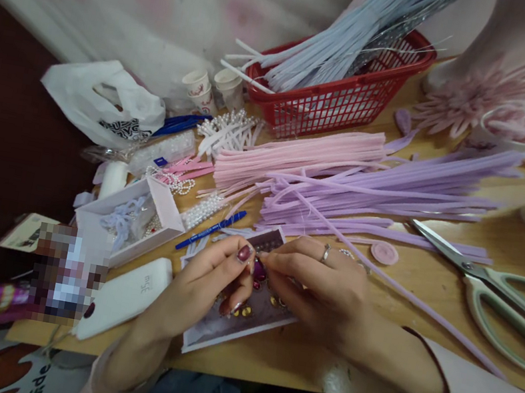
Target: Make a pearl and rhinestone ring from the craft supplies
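Observation:
My left hand [206, 285] and my right hand [324, 278] meet over a shallow white box [217, 337] near the table's front edge. Fingertips of both are pinched together around something too small to make out. A ring [325, 253] is on a finger of the right hand. Under the fingers, the box holds several dark magenta gems [259, 270] and yellow gems [246, 311]; the hands hide part of its contents. Beside the right hand a lilac pipe cleaner [407, 295] runs slantwise toward the sleeve.
Bundles of pink pipe cleaners [299, 159] and purple pipe cleaners [371, 182] lie behind the hands. Scissors [477, 272] rest open at right. A red basket [328, 110] stands at the back. At left are a white power bank [127, 298], an open box [155, 228] and a blue pen [210, 231].

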Action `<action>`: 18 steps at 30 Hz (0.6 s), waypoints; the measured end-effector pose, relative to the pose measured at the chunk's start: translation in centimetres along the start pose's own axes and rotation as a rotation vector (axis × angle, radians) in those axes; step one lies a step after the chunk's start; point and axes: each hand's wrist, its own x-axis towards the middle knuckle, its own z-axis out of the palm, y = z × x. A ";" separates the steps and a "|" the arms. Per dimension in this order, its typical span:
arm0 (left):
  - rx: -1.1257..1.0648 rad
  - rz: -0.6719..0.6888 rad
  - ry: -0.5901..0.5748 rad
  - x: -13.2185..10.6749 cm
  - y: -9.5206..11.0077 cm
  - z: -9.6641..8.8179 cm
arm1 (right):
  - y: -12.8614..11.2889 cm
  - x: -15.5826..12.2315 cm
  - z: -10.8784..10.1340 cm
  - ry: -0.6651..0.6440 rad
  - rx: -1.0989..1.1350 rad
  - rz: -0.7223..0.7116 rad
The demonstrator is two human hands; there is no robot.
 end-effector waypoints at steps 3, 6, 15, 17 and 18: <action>0.000 -0.006 0.000 0.0 0.0 0.0 | 0.0 0.0 0.0 -0.003 -0.009 0.007; -0.005 -0.007 -0.001 0.0 0.0 -0.1 | -0.1 0.0 0.0 -0.009 -0.010 0.025; -0.026 -0.003 0.006 -0.2 0.0 0.0 | -0.1 0.1 -0.1 -0.029 0.010 0.017; -0.023 0.004 0.011 -0.1 -0.1 -0.1 | -0.1 0.1 -0.1 -0.025 0.002 0.021; -0.025 0.012 0.011 -0.1 -0.1 -0.1 | -0.2 0.1 -0.1 -0.023 -0.003 0.026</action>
